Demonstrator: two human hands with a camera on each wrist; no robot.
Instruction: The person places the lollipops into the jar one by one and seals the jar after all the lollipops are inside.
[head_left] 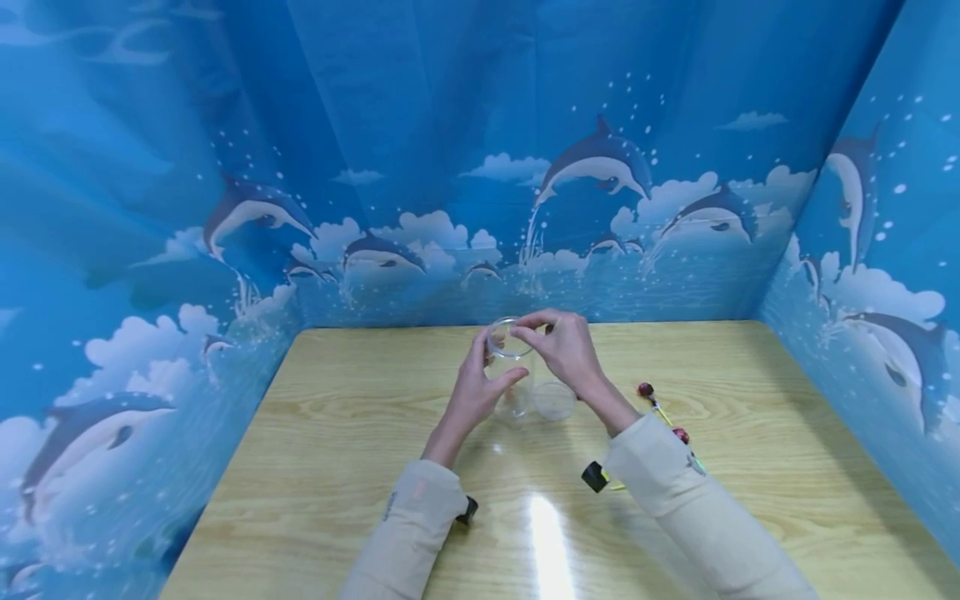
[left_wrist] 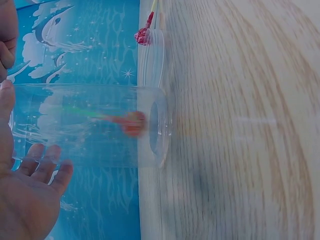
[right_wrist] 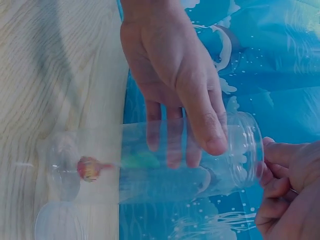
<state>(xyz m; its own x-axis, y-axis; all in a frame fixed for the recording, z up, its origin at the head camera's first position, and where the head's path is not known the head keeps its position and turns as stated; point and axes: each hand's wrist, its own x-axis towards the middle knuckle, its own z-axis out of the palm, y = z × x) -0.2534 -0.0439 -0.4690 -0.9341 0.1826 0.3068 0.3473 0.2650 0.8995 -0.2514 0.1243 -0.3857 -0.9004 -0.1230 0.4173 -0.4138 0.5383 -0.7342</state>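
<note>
My left hand (head_left: 476,387) grips a tall clear plastic jar (right_wrist: 135,192), thumb on the near side and fingers around the far side. The jar stands upright on the table, its open rim at the top. Inside, low near the bottom, a red lollipop (left_wrist: 133,124) hangs head down with a green stick; it looks blurred. My right hand (head_left: 566,346) is at the mouth of the jar, fingers curled and fingertips right at the rim, with nothing visible in them. A clear round lid (head_left: 555,402) lies on the table beside the jar's base.
To the right, lollipops with dark red heads lie on the wooden table (head_left: 337,417), one lollipop (head_left: 646,389) farther back and another lollipop (head_left: 680,435) partly behind my right sleeve. A yellow stick shows under the right forearm. Blue dolphin-print curtains (head_left: 450,167) enclose the back and sides.
</note>
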